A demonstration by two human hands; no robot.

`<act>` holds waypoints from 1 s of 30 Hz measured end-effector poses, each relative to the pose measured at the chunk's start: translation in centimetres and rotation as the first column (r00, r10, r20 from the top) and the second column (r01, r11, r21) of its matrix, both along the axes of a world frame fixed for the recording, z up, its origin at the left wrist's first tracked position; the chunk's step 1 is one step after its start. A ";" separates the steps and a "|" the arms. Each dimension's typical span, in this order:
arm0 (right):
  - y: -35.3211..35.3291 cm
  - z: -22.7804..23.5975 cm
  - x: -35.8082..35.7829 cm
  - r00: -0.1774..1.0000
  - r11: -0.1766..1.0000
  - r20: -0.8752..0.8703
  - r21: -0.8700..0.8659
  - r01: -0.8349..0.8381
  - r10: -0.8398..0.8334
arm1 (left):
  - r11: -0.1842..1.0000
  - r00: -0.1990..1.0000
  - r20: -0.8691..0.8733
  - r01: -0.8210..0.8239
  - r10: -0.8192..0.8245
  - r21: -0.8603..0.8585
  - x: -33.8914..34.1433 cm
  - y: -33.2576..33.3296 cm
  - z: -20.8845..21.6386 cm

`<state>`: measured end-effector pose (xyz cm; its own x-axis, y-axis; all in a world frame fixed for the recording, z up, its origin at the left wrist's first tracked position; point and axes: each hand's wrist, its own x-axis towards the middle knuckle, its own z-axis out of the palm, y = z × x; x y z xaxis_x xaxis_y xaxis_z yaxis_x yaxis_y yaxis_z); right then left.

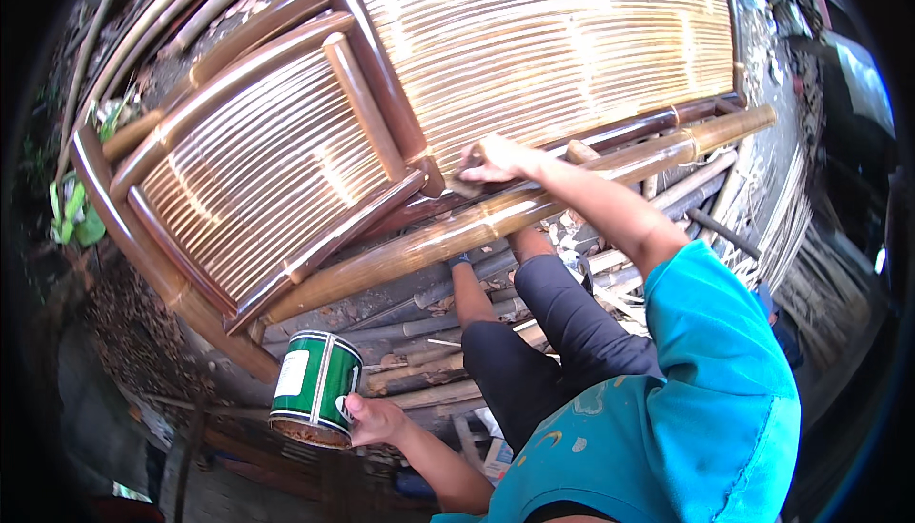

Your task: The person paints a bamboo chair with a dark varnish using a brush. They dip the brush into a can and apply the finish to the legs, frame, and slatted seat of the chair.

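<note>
At the lower left my left hand (376, 420) is closed on a green can (327, 380) with a white label. The can is tilted, and its inside is hidden from me. My right hand (500, 159) is closed on a small tan brush-like applicator (464, 186), mostly covered by the fingers. That applicator is against the dark lower rail, beside the post of a glossy bamboo bench (553, 56). The bench has a slatted panel and a smaller slatted section (276, 161) at its left. A thick bamboo pole (419, 248) runs along its near side, under my right forearm.
Several cut bamboo poles (434, 394) lie on the ground near my legs. More long poles (181, 8) are at the upper left, and thin strips (777, 227) are heaped at the right. A green-leaved plant (78, 213) grows by the bench's left end.
</note>
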<state>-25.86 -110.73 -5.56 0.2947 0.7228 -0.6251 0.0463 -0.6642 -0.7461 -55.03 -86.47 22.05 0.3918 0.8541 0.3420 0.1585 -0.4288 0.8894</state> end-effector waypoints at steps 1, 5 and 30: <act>-3.7 0.1 1.3 0.980 0.997 0.188 -0.051 -0.050 0.058 | 1.000 1.000 -0.005 0.020 -0.020 -0.011 0.3 -0.2 0.0; -22.4 3.1 7.8 0.938 0.852 0.342 -0.475 0.220 -0.052 | 0.997 0.998 -0.002 0.063 -0.063 -0.040 2.2 -0.9 -0.9; 2.8 6.4 7.4 0.677 0.926 0.661 0.369 0.082 -0.323 | 0.994 0.994 -0.090 -0.062 0.053 -0.095 0.0 -0.8 -1.3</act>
